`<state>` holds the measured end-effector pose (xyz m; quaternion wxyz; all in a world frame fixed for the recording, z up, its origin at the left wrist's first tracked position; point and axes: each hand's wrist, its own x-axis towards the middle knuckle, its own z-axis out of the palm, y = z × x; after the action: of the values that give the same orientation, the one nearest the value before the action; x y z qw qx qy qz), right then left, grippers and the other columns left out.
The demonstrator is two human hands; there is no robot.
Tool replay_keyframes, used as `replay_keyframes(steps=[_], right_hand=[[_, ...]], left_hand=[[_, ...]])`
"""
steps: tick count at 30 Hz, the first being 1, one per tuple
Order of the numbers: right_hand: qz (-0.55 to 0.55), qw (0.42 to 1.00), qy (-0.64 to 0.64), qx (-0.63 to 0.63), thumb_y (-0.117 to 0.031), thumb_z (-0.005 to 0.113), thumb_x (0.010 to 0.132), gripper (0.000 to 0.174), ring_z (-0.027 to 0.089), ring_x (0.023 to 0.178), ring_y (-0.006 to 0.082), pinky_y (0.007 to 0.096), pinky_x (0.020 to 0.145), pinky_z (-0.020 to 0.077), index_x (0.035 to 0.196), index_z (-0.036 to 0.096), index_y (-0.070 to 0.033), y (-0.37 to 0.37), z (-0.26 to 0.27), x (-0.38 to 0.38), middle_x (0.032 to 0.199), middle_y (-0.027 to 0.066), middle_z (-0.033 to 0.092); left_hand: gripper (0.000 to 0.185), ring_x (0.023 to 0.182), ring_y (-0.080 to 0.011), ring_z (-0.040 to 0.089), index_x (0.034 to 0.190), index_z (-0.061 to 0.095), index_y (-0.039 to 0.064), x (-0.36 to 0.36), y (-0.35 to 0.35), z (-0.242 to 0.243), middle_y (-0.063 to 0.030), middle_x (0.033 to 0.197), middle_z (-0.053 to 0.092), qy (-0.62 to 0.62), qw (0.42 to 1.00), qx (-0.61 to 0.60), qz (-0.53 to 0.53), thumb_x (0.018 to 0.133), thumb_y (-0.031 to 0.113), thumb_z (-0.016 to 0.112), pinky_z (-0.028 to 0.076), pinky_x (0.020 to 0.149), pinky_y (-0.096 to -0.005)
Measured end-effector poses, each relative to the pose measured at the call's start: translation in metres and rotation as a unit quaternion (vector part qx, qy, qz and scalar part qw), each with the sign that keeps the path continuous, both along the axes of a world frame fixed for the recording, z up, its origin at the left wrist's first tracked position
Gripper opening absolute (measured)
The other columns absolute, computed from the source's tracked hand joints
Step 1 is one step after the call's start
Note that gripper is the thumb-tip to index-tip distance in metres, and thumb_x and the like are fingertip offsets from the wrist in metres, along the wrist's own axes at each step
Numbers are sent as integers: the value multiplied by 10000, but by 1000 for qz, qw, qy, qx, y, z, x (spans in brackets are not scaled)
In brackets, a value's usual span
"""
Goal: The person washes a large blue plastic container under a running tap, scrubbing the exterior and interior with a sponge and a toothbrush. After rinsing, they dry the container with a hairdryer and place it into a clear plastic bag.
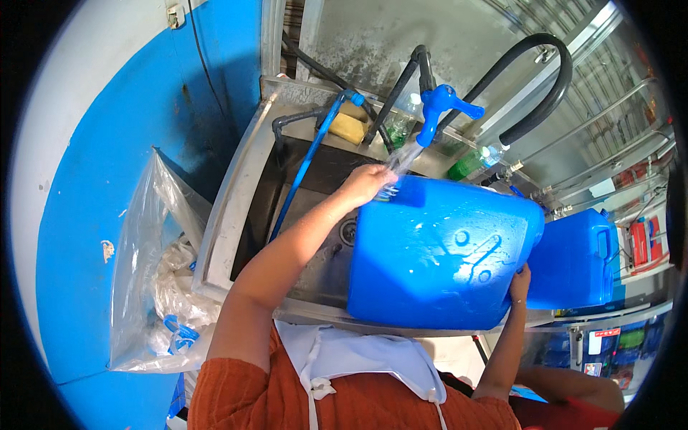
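A large blue plastic jerrycan lies tilted over the stainless-steel sink, its broad wet side towards me. My right hand grips its right edge. At its upper left corner is my left hand, fingers curled in splashing water. Something small, pale and greenish shows under those fingers, but the splash blurs it. A blue plastic tap runs water onto that corner and hand.
A second blue jerrycan stands at the right. Green bottles, a yellow sponge-like block and black pipes line the sink's back. A blue pipe reaches into the basin. Left hangs a clear plastic bag. Another person's arm is lower right.
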<state>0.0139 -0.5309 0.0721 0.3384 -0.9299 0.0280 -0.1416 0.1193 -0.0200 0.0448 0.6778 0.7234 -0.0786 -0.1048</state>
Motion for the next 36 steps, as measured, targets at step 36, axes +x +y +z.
replay_keyframes(steps=[36], right_hand=[[-51, 964, -211, 156, -230, 652, 882, 350, 592, 928, 226, 386, 805, 472, 1091, 583, 42, 37, -78, -15, 1045, 141, 637]], left_hand=[[415, 1122, -182, 608, 1243, 581, -3, -29, 33, 93, -127, 1214, 633, -153, 986, -64, -34, 846, -125, 585, 475, 979, -307]])
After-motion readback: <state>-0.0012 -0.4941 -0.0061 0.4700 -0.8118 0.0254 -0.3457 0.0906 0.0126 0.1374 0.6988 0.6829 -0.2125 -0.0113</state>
